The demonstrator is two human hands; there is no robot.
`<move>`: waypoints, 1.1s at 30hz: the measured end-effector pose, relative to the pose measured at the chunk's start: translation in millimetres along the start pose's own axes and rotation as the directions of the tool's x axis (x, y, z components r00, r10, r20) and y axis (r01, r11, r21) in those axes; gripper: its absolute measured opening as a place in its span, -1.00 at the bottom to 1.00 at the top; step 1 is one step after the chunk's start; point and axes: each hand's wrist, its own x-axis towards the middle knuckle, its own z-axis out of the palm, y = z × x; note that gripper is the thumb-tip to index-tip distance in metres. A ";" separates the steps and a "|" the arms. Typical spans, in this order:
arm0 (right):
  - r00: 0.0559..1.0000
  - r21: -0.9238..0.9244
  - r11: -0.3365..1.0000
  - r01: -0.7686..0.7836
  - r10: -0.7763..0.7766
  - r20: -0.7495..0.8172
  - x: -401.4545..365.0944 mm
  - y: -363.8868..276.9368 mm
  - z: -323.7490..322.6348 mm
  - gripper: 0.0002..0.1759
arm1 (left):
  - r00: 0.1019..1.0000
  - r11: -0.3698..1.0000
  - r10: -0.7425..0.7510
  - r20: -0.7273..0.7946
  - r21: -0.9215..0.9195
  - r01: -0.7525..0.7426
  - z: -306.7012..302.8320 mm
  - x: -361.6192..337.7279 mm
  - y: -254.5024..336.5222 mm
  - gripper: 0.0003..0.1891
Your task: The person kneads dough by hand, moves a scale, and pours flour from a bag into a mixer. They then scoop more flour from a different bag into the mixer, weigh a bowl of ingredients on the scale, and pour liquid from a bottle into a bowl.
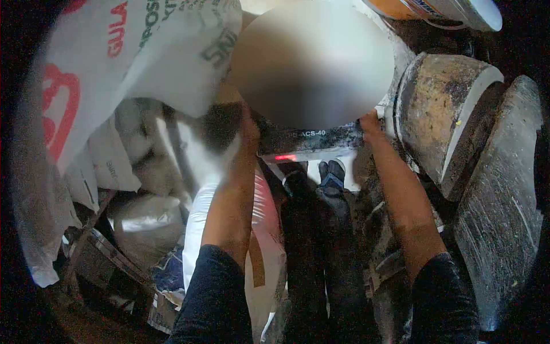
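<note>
A dark digital scale (pixel 312 140) marked "ACS-40" is in front of me, above my feet, with a red lit strip on its near face. My left hand (pixel 250 127) is closed at its left side, the fingers mostly hidden in shadow and blur. At the right edge of the scale, my right hand (pixel 370 122) is closed round the corner, its fingers partly covered by the blurred patch. That large pale blurred patch hides what lies on or behind the scale. A white printed sack (pixel 154 57) is close to my left hand.
Several filled plastic bags (pixel 146 218) are piled at the left. A white and pink sack (pixel 266 246) stands beside my left leg. On the right are a stained tub (pixel 432 109) and a scuffed grey board-like object (pixel 504 212). An orange and white bucket (pixel 435 11) is at the upper right.
</note>
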 end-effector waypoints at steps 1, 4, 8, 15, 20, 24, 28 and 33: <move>0.999 0.053 0.998 0.026 -0.028 0.029 -5.5 -4.0 3.0 -0.46 | 0.997 0.996 0.010 0.082 -0.090 -0.003 -2.0 2.1 -1.3 -0.39; 0.993 -0.109 0.987 0.118 -0.120 -0.012 -17.7 -18.7 10.4 -0.39 | 0.964 0.865 0.248 0.100 0.424 -0.267 -52.4 22.7 -28.7 -0.40; 0.684 -0.701 0.669 0.248 -0.633 -0.363 -47.9 3.1 12.3 -0.36 | 0.967 0.175 0.242 0.075 0.977 -0.119 -20.3 -33.9 30.2 -0.46; 0.866 -0.553 0.673 0.491 -0.307 0.396 -258.0 15.7 29.6 -0.54 | 0.891 0.485 0.076 0.449 0.764 -0.426 21.3 -318.9 232.1 -0.55; 0.827 -0.364 0.841 0.400 -0.159 0.539 -391.6 -15.1 45.8 -0.17 | 0.901 0.392 0.428 0.073 0.883 -0.257 -88.8 -515.9 268.9 -0.65; 0.396 -0.251 0.434 0.865 -0.287 0.872 -452.8 -70.4 74.0 0.05 | 0.949 0.120 0.284 -0.138 0.987 0.107 -182.9 -653.2 209.9 -0.59; 0.156 -0.166 -0.002 0.986 -0.326 0.932 -519.0 -103.5 108.8 0.12 | 0.870 0.068 -0.442 -0.220 0.959 0.277 -280.4 -715.8 58.9 -0.58; 0.024 -0.030 -0.010 0.999 -0.397 0.917 -457.1 -59.9 155.6 -0.72 | 0.973 0.466 0.094 -0.212 0.873 0.145 -221.2 -722.0 23.6 -0.16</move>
